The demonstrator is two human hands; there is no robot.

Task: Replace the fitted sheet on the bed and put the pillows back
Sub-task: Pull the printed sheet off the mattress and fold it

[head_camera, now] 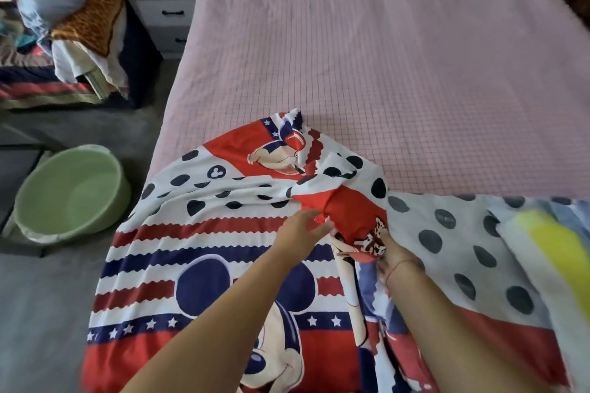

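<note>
**Hands gather a cartoon-print sheet at the near end of a bed**

A bed (399, 57) runs lengthwise away from the viewer, covered by a pink checked cover (351, 89) that lies fairly flat with a few creases. Over the near end lies a printed sheet (204, 233) in red, white and navy, with black dots, wavy stripes and a cartoon mouse. Its stripes run from side to side across the bed, and the mouse's ears point toward the far end. The sheet runs off the bottom and right of the view, so its long axis cannot be told. Its left part hangs over the bed's near-left corner, and its far edge rises to a crumpled peak near the middle of the bed.

The left hand (303, 230) lies on the sheet with fingers stretched out, holding nothing. The right hand (394, 254) grips a raised red bunch of the sheet – its fingertips are hidden in the fabric.

On the grey floor to the left stands a green basin (73, 191); only its own green inside shows. Beyond it are grey drawers (166, 6) beside the bed, and a pile of bedding (89, 9) – orange, blue and white. At the right edge lies a blurred yellow thing (555, 249) on the sheet.
</note>
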